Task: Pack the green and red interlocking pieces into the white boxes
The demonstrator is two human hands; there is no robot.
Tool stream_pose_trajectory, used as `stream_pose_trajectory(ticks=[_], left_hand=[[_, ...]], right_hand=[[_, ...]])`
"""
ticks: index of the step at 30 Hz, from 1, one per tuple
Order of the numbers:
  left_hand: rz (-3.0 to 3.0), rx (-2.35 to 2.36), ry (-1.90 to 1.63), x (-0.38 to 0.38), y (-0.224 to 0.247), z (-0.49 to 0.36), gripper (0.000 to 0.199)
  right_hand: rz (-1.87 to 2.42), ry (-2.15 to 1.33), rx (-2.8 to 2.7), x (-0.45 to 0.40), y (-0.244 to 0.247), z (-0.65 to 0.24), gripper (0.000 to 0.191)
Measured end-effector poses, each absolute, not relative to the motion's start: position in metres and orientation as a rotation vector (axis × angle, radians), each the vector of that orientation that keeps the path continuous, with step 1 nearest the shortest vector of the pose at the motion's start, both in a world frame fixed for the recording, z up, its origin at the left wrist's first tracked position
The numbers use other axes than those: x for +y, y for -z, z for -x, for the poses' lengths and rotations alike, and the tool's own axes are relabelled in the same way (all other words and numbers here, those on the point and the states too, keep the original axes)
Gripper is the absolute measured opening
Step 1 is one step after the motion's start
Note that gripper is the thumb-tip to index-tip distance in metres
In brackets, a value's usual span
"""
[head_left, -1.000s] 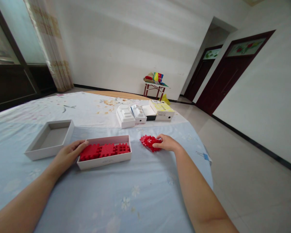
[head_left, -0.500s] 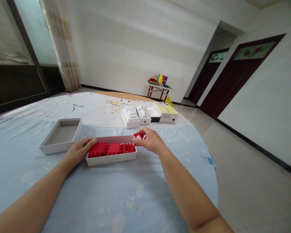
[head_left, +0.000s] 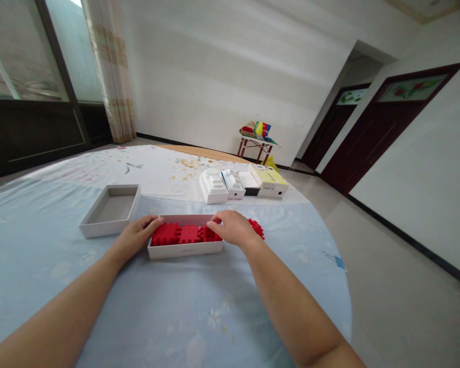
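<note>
A shallow white box (head_left: 184,250) lies on the light blue tablecloth, filled with red interlocking plastic pieces (head_left: 178,233). My left hand (head_left: 135,236) rests against the box's left end, fingers on its rim. Over the right end of the box, my right hand (head_left: 232,228) has its fingers bent down onto the red pieces. More red pieces (head_left: 256,227) lie on the cloth just right of that hand, partly hidden by it.
An empty white box lid (head_left: 111,210) sits to the left. Several white and yellow small boxes (head_left: 242,183) stand at the far side of the round table (head_left: 310,266), whose edge curves away on the right. A small red stand (head_left: 256,143) with coloured items is by the wall.
My right hand picked a red piece from the pile on the right, carried it left and lowered it into the box's right end. My left hand stayed on the box.
</note>
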State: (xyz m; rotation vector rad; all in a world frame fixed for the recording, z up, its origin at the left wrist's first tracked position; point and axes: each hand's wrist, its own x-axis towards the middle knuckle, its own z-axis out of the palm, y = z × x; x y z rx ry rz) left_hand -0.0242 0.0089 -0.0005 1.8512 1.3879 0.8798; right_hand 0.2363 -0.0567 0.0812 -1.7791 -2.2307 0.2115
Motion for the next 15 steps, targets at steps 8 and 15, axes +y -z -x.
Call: stream_pose_trajectory(ticks=[8, 15], left_hand=[[-1.840, 1.415, -0.887, 0.008, -0.003, 0.023, 0.056], [-1.855, 1.462, -0.870, 0.008, -0.006, 0.025, 0.059]], right_hand=[[1.586, -0.221, -1.996, -0.055, -0.071, -0.276, 0.027], [1.805, -0.347, -1.806, -0.057, -0.054, -0.360, 0.029]])
